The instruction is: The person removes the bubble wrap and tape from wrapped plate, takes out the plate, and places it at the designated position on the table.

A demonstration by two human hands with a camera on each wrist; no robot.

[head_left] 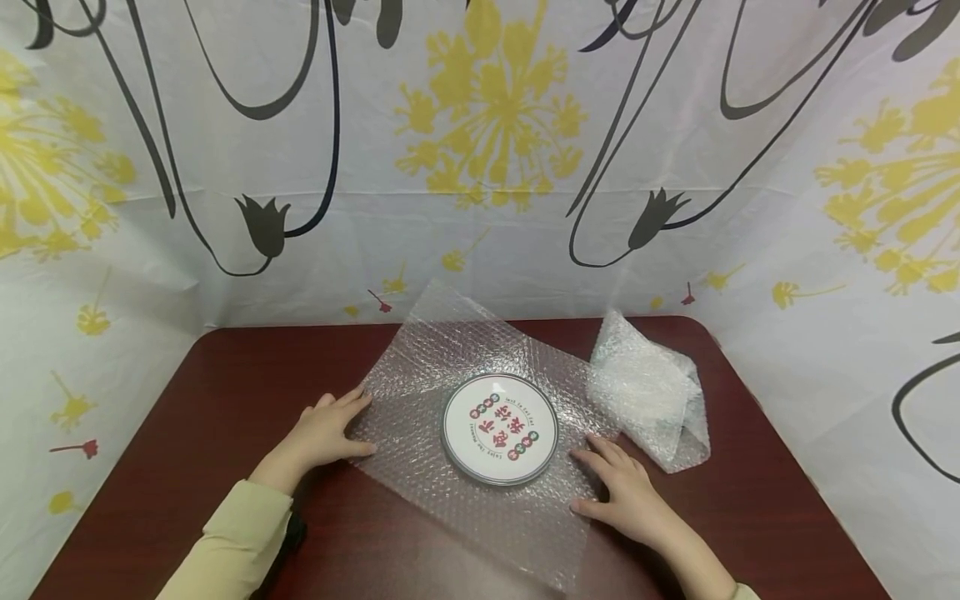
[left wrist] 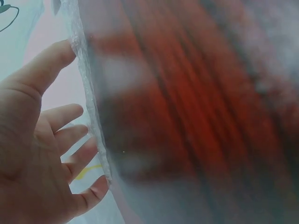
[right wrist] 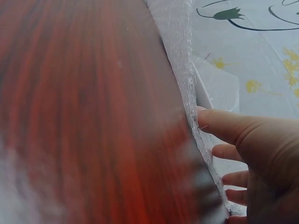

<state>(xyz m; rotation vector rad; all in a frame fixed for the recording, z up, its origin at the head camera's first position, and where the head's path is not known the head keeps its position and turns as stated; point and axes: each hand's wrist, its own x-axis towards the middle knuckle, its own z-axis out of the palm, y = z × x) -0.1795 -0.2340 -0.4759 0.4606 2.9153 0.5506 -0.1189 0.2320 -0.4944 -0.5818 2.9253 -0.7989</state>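
Note:
A round white plate (head_left: 500,428) with a dark rim and red and green printing lies on a sheet of bubble wrap (head_left: 420,433) spread over the table. At the sheet's left edge, my left hand (head_left: 326,433) touches the wrap with spread fingers. On the right part of the sheet rests my right hand (head_left: 626,492), its fingers spread and a little apart from the plate. In the left wrist view the left fingertips (left wrist: 96,184) meet the wrap's edge. The right wrist view shows the thumb and fingers of the right hand (right wrist: 266,158) against the bubble wrap (right wrist: 189,98).
A folded bundle of bubble wrap (head_left: 648,392) lies at the back right, beside the sheet; its contents cannot be made out. The dark red table (head_left: 255,367) has rounded back corners. A white cloth with flower prints (head_left: 495,275) hangs behind it and at both sides.

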